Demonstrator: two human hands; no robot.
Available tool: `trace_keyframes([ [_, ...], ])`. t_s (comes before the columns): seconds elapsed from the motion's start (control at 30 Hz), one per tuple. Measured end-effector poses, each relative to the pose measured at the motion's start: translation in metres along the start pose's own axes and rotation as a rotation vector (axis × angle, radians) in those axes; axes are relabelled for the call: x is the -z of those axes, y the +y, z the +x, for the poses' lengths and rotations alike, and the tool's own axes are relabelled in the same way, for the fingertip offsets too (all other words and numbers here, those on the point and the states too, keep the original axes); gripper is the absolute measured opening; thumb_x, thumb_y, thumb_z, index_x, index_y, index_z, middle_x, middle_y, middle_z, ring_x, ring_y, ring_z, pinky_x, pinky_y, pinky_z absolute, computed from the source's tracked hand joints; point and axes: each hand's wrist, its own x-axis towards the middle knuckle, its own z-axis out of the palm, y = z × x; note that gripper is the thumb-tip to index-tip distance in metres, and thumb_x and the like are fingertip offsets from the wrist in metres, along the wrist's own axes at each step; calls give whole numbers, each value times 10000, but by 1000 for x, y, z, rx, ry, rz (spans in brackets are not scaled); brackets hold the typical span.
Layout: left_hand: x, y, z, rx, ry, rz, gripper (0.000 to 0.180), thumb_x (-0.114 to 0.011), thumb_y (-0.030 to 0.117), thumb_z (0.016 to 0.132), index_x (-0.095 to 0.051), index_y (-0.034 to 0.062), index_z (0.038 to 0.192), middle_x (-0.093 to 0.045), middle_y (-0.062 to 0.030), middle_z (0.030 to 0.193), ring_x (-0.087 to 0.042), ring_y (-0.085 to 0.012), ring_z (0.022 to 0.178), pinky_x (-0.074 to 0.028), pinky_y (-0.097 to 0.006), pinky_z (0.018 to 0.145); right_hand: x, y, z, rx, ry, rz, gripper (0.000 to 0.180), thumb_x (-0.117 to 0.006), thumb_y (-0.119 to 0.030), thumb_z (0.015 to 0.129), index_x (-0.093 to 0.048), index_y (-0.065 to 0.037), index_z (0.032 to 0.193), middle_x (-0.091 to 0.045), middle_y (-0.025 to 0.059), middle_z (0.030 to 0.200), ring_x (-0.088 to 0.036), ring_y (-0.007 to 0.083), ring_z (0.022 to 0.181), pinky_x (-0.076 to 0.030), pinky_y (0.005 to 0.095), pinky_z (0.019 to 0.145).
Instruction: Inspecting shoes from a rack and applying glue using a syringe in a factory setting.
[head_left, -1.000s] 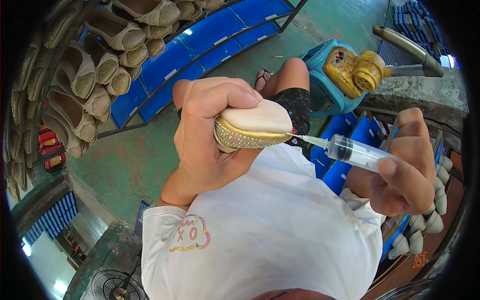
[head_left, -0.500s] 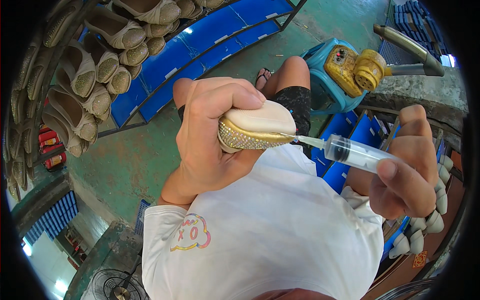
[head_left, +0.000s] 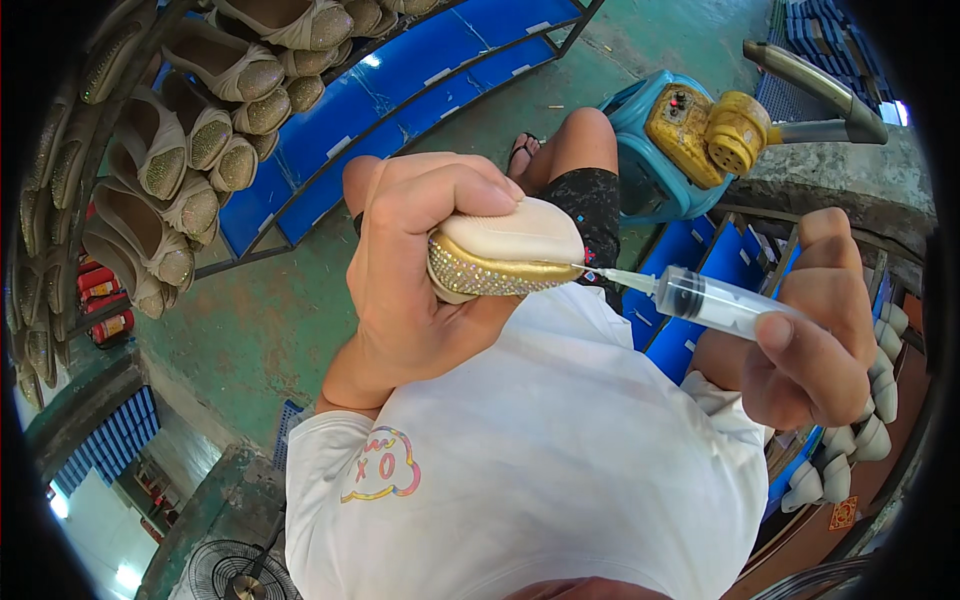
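A beige shoe [head_left: 515, 243], its side covered in rhinestones with a gold band along the sole edge, is gripped in my left hand [head_left: 405, 265], sole turned up. Most of the shoe's rear is hidden behind my fingers and palm. My right hand [head_left: 815, 340] is closed around a clear plastic syringe [head_left: 715, 303], with the thumb along its barrel. The syringe's thin needle reaches leftward to the shoe's edge, at the end of the gold band. Whether the tip touches or sits just off it is too fine to tell.
Racks at upper left hold several rhinestone-toed flats [head_left: 165, 160]. Blue shelves [head_left: 340, 130] stretch along the far side. A yellow machine [head_left: 690, 130] with a metal pipe rests on a blue stool [head_left: 640, 190]. Pale shoe parts [head_left: 835, 460] line the right side; a fan [head_left: 235, 575] stands lower left.
The shoe in my left hand has shifted slightly left. The needle has drawn back a little from the gold edge, and the syringe sits slightly farther right.
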Motion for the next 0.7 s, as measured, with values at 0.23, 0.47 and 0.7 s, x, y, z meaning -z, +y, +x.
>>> trace_keyframes([
  [0.23, -5, 4, 3, 22, 74, -27, 574, -912, 11, 688, -587, 26, 1161, -679, -115, 1056, -645, -254, 955, -515, -327, 840, -3, 9, -13, 49, 118, 43, 481, -458, -514, 1088, -582, -66, 1211, -464, 48, 784, -364, 169, 644, -287, 404, 608],
  [0.47, -1, 5, 3, 12, -55, 13, 597, -891, -45, 706, -551, 35, 1189, -630, -136, 1107, -652, -232, 999, -537, -323, 876, 10, 5, 5, 51, -116, 3, 505, -425, -531, 1095, -578, -66, 1217, -478, 53, 824, -377, 174, 671, -288, 398, 609],
  [0.7, 1, 5, 5, -19, -53, 27, 578, -884, -41, 710, -560, 36, 1183, -637, -134, 1093, -650, -239, 993, -535, -323, 868, 4, 0, 14, 9, -120, 29, 460, -451, -481, 1095, -589, -56, 1208, -483, 56, 817, -385, 174, 666, -289, 395, 607],
])
